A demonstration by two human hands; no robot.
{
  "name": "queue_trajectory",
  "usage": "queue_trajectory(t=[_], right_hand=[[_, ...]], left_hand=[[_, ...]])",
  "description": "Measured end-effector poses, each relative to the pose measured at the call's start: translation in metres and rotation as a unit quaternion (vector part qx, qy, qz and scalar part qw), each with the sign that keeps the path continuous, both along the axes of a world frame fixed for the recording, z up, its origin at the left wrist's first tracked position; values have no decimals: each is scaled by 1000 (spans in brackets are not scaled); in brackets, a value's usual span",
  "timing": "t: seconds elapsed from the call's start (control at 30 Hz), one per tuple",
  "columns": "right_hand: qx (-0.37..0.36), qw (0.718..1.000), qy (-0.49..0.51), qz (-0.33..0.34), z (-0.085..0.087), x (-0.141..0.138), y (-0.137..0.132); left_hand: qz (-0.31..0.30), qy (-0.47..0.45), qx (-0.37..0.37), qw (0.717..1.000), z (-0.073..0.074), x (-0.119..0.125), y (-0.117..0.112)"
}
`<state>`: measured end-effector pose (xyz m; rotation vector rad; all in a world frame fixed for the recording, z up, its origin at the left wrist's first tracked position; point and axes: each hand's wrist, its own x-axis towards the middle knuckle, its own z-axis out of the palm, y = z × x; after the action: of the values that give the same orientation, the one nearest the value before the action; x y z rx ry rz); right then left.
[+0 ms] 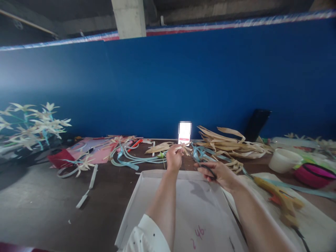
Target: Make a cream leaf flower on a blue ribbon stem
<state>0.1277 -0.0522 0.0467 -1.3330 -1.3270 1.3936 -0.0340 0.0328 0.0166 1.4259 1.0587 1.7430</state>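
My left hand (174, 158) pinches a small pale husk flower (186, 148) by its side, above the far edge of a white box lid (181, 203). In my right hand (214, 172) are black-handled scissors (208, 170), fingers wrapped round the handles. The scissor blades point up and left, close to the flower; whether they touch it I cannot tell. Beyond my hands a lit phone screen (184, 133) stands upright. Dried corn husks (231, 141) lie behind my right hand, and light blue ribbon (202, 153) is bunched near the blades.
A yellow glue gun (280, 199) rests on paper at the right, near a white cup (284, 160) and a pink bowl-shaped container (313, 174). At left stand finished-looking husk flowers (39, 122). Pale blue tubing (131, 159) coils left of my hands. A blue partition (168, 84) rises behind the table.
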Motion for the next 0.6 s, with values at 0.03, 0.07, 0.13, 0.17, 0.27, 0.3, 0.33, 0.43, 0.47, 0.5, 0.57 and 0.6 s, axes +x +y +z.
queue_trajectory(t=[0.03, 0.07, 0.13, 0.17, 0.27, 0.3, 0.33, 0.43, 0.47, 0.5, 0.57, 0.6], right_hand=[[2, 1000, 0, 1, 0, 0, 0], [2, 1000, -1, 2, 0, 0, 0], [-1, 1000, -2, 7, 1, 0, 0], [-1, 1000, -2, 8, 1, 0, 0], [6, 1000, -5, 7, 2, -1, 0], [8, 1000, -6, 5, 1, -1, -1], [9, 1000, -6, 4, 1, -1, -1], [5, 1000, 1, 5, -2, 0, 0], [4, 1000, 4, 6, -3, 0, 1], [3, 1000, 8, 8, -3, 0, 1], [1, 1000, 18, 12, -5, 1, 2], [-1, 1000, 22, 14, -5, 1, 2]], left_hand=[[0, 0, 0, 1000, 0, 0, 0], [-2, 2, 2, 1000, -1, 0, 0], [-2, 7, 7, 1000, -1, 0, 1], [-2, 9, 9, 1000, -2, 0, 1], [0, 9, 11, 1000, -3, 0, 2], [-1, 9, 11, 1000, -3, 0, 2], [-2, 9, 12, 1000, -3, 0, 2], [-3, 15, 12, 1000, -4, 0, 3], [-2, 16, 10, 1000, -4, -1, 3], [-1, 17, 9, 1000, -4, -1, 3], [0, 15, 8, 1000, -5, -1, 4], [1, 13, 8, 1000, -5, -1, 4]])
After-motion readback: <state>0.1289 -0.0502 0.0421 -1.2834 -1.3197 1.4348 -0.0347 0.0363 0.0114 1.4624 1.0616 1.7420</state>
